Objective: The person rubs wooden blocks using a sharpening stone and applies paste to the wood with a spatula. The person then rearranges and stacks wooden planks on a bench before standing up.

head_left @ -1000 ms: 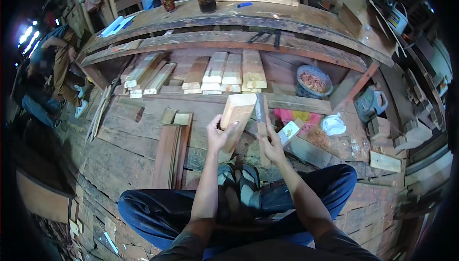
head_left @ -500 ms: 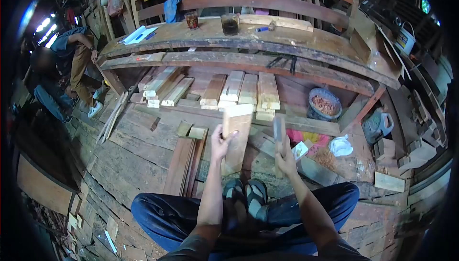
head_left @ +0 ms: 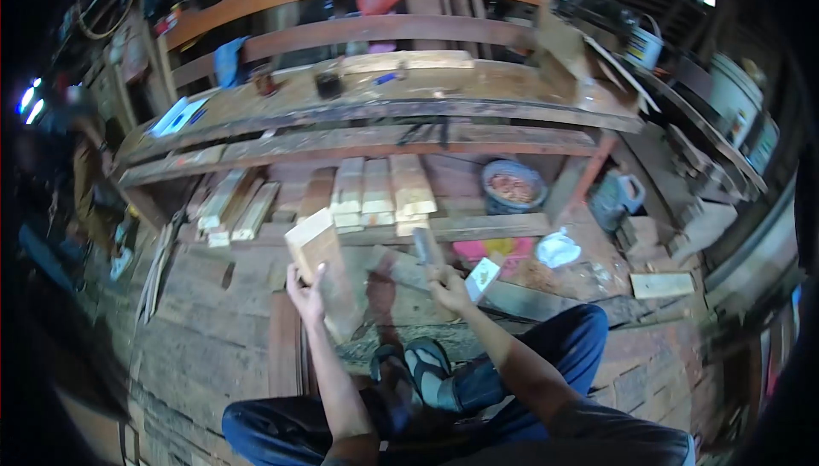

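Observation:
My left hand [head_left: 308, 295] is closed around the edge of a pale wooden board [head_left: 328, 263], which stands tilted above the floor with its light end grain facing up. To its right, my right hand [head_left: 450, 290] grips a narrow flat wooden block [head_left: 426, 248] with a greyish face. Its exact kind is unclear, partly because the fingers cover its lower part. The board and the block are apart. Just beyond the right hand lies a small white card or packet [head_left: 485, 276].
A long wooden bench [head_left: 341, 112] stands ahead, with stacked planks [head_left: 363, 193] beneath it. A bucket of shavings [head_left: 514, 187], a white plastic bag [head_left: 558, 248] and a grey jug [head_left: 616, 199] are at right. Another person [head_left: 90, 176] is at far left.
The view has swung to the right, so the bench and planks sit farther left. The board has tilted to the left and moved farther from the block. Both hands keep their holds.

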Demonstrator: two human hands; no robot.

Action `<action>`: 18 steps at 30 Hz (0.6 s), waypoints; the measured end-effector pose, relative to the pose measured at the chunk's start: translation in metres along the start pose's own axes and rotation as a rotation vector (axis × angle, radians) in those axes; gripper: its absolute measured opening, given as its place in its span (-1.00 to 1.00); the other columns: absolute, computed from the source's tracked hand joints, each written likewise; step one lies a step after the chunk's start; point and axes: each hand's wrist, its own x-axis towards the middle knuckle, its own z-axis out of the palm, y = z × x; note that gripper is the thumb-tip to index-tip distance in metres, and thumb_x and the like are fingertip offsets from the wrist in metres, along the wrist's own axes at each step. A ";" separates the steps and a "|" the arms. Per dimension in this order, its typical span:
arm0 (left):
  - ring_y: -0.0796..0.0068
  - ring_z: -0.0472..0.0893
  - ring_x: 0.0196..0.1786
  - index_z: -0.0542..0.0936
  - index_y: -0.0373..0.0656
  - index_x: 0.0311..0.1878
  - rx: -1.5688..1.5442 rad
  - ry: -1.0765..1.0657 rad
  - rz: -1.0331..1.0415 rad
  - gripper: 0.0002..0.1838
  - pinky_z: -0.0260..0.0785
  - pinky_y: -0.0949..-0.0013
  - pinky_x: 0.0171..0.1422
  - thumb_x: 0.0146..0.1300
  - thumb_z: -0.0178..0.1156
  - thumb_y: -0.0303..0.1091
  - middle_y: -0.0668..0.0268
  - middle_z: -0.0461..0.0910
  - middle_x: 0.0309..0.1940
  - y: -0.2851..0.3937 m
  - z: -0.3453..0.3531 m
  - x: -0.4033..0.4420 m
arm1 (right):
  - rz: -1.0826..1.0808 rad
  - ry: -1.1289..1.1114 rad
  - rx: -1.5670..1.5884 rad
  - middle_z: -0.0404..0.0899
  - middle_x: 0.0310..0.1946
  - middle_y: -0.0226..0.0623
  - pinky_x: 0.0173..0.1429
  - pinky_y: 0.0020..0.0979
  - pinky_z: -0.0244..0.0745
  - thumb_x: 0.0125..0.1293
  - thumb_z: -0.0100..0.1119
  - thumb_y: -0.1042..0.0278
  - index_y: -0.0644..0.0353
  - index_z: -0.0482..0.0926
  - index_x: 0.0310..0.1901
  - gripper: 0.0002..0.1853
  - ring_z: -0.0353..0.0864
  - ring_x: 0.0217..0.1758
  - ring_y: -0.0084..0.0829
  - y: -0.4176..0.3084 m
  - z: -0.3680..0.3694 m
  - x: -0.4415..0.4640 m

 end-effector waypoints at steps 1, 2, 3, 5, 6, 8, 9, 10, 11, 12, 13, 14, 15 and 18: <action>0.57 0.59 -0.15 0.50 -0.21 -0.06 -0.024 -0.023 0.004 -0.67 0.46 0.46 -0.03 0.21 0.47 -0.46 0.31 0.65 -0.19 -0.003 0.001 -0.001 | 0.073 0.051 -0.013 0.64 0.00 -0.04 0.26 -0.24 0.48 0.25 0.24 0.24 0.25 0.50 0.19 -0.51 0.64 0.11 -0.18 -0.002 0.001 0.001; 0.56 0.59 -0.15 0.50 -0.21 -0.08 -0.045 -0.046 0.021 -0.69 0.45 0.45 -0.01 0.22 0.45 -0.47 0.29 0.65 -0.18 -0.011 0.001 0.000 | 0.073 0.062 -0.009 0.65 -0.02 0.02 0.23 -0.20 0.50 0.24 0.25 0.18 0.26 0.50 0.18 -0.49 0.65 0.10 -0.11 -0.004 -0.002 0.002; 0.57 0.59 -0.15 0.49 -0.22 -0.09 -0.022 -0.055 0.036 -0.69 0.45 0.45 0.00 0.23 0.45 -0.47 0.29 0.64 -0.19 -0.014 0.002 0.001 | 0.070 0.064 -0.005 0.65 -0.05 0.08 0.20 -0.16 0.52 0.24 0.26 0.13 0.27 0.50 0.17 -0.47 0.67 0.08 -0.03 -0.008 -0.006 0.003; 0.57 0.58 -0.15 0.49 -0.22 -0.10 -0.013 -0.064 0.024 -0.69 0.44 0.45 0.01 0.23 0.45 -0.46 0.30 0.64 -0.20 -0.023 0.005 -0.001 | 0.074 0.024 0.057 0.65 -0.05 0.19 0.18 -0.11 0.54 0.22 0.27 0.05 0.30 0.47 0.21 -0.39 0.67 0.10 0.06 -0.015 -0.015 0.001; 0.58 0.58 -0.16 0.48 -0.22 -0.10 -0.028 -0.069 -0.001 -0.69 0.44 0.45 0.01 0.23 0.45 -0.46 0.30 0.64 -0.20 -0.012 0.011 -0.005 | 0.070 0.031 0.041 0.66 -0.05 0.18 0.19 -0.11 0.53 0.22 0.27 0.05 0.30 0.47 0.22 -0.38 0.67 0.10 0.06 -0.023 -0.023 0.000; 0.59 0.57 -0.16 0.48 -0.22 -0.11 -0.046 -0.074 -0.022 -0.69 0.43 0.46 0.02 0.23 0.45 -0.46 0.32 0.63 -0.21 -0.006 0.017 -0.009 | 0.062 0.037 0.014 0.66 -0.04 0.17 0.20 -0.12 0.53 0.21 0.28 0.06 0.29 0.46 0.24 -0.36 0.67 0.11 0.06 -0.035 -0.031 -0.003; 0.59 0.57 -0.16 0.48 -0.21 -0.11 -0.051 -0.075 -0.017 -0.69 0.43 0.46 0.02 0.23 0.45 -0.47 0.32 0.63 -0.22 -0.007 0.019 -0.010 | 0.070 0.023 0.009 0.66 -0.03 0.16 0.21 -0.12 0.53 0.20 0.29 0.06 0.29 0.47 0.23 -0.37 0.67 0.11 0.06 -0.032 -0.032 -0.002; 0.60 0.56 -0.16 0.48 -0.21 -0.11 -0.057 -0.076 -0.011 -0.69 0.42 0.46 0.02 0.23 0.45 -0.47 0.33 0.63 -0.22 -0.009 0.020 -0.010 | 0.079 0.010 0.004 0.66 -0.03 0.16 0.21 -0.12 0.53 0.20 0.29 0.06 0.29 0.48 0.23 -0.37 0.67 0.11 0.05 -0.029 -0.034 0.000; 0.60 0.56 -0.17 0.48 -0.21 -0.12 -0.053 -0.084 -0.006 -0.70 0.42 0.47 0.01 0.23 0.45 -0.47 0.34 0.62 -0.23 -0.010 0.021 -0.010 | 0.087 -0.004 0.000 0.66 -0.03 0.15 0.22 -0.13 0.52 0.20 0.29 0.07 0.29 0.48 0.22 -0.37 0.67 0.11 0.05 -0.026 -0.035 0.000; 0.61 0.55 -0.18 0.48 -0.20 -0.12 -0.049 -0.091 0.000 -0.70 0.42 0.47 0.01 0.22 0.45 -0.48 0.34 0.62 -0.23 -0.010 0.022 -0.011 | 0.067 0.009 0.012 0.66 -0.02 0.15 0.23 -0.13 0.52 0.20 0.29 0.07 0.29 0.48 0.22 -0.37 0.67 0.12 0.05 -0.026 -0.035 0.000; 0.61 0.55 -0.18 0.48 -0.20 -0.13 -0.044 -0.097 0.006 -0.70 0.41 0.47 0.00 0.22 0.45 -0.49 0.35 0.62 -0.24 -0.011 0.022 -0.011 | 0.047 0.022 0.024 0.66 -0.01 0.15 0.23 -0.13 0.52 0.19 0.29 0.07 0.29 0.49 0.22 -0.38 0.67 0.13 0.05 -0.025 -0.035 -0.001; 0.62 0.54 -0.19 0.48 -0.20 -0.14 -0.027 -0.100 0.001 -0.70 0.41 0.48 -0.01 0.22 0.45 -0.49 0.36 0.62 -0.24 -0.012 0.022 -0.011 | 0.029 0.034 0.037 0.66 0.00 0.14 0.24 -0.13 0.52 0.19 0.29 0.07 0.29 0.49 0.22 -0.38 0.67 0.14 0.05 -0.025 -0.034 -0.002; 0.62 0.53 -0.20 0.47 -0.20 -0.14 -0.010 -0.099 -0.004 -0.70 0.40 0.48 -0.02 0.22 0.45 -0.49 0.36 0.61 -0.25 -0.012 0.023 -0.012 | 0.025 0.037 0.033 0.66 0.00 0.14 0.24 -0.13 0.52 0.19 0.28 0.07 0.29 0.49 0.22 -0.38 0.66 0.14 0.05 -0.030 -0.035 -0.004; 0.63 0.50 -0.22 0.46 -0.19 -0.16 0.070 -0.100 0.036 -0.70 0.39 0.49 -0.06 0.21 0.45 -0.50 0.38 0.59 -0.29 -0.008 0.024 -0.018 | 0.015 0.016 0.037 0.66 0.00 0.14 0.24 -0.13 0.52 0.20 0.29 0.08 0.29 0.49 0.22 -0.38 0.66 0.14 0.06 -0.048 -0.037 -0.006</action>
